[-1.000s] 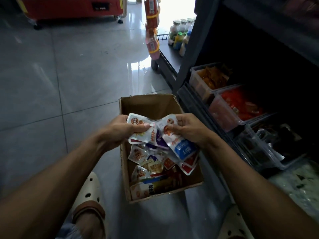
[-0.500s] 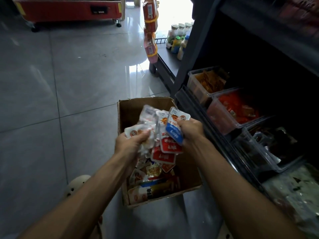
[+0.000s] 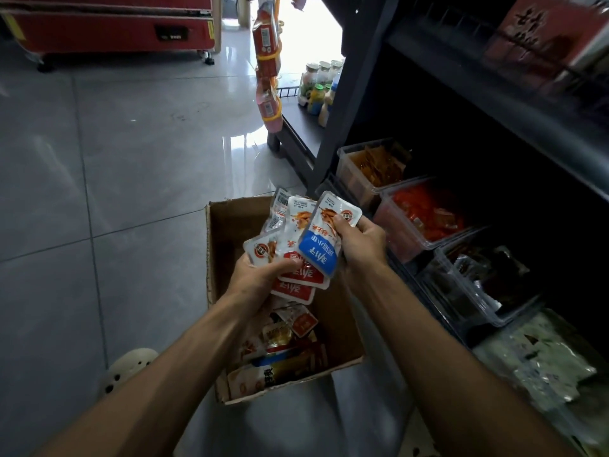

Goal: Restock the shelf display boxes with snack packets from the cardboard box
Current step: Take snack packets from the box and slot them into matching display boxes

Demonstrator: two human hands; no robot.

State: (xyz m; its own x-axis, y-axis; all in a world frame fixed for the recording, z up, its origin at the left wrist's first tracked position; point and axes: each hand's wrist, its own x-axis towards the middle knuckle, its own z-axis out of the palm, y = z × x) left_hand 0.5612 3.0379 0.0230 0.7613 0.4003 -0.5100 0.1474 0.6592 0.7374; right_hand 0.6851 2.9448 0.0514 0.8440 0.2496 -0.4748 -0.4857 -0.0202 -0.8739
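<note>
Above the open cardboard box (image 3: 230, 225) on the grey tiled floor (image 3: 115, 176), the left hand (image 3: 260, 278) has its fingers curled round the lower ends of a fanned bunch of snack packets (image 3: 290, 225), red-and-white ones at the bottom, while the right hand (image 3: 361, 242) pinches the top corner of a blue-and-white packet (image 3: 318, 249) lying over the front of the bunch. More packets (image 3: 283, 344) lie loose in the box. Just to its right, clear display boxes stand in a row on the dark shelf (image 3: 494, 103): one with brownish packets (image 3: 369, 166), one with red packets (image 3: 425, 216), one with dark packets (image 3: 478, 278).
</note>
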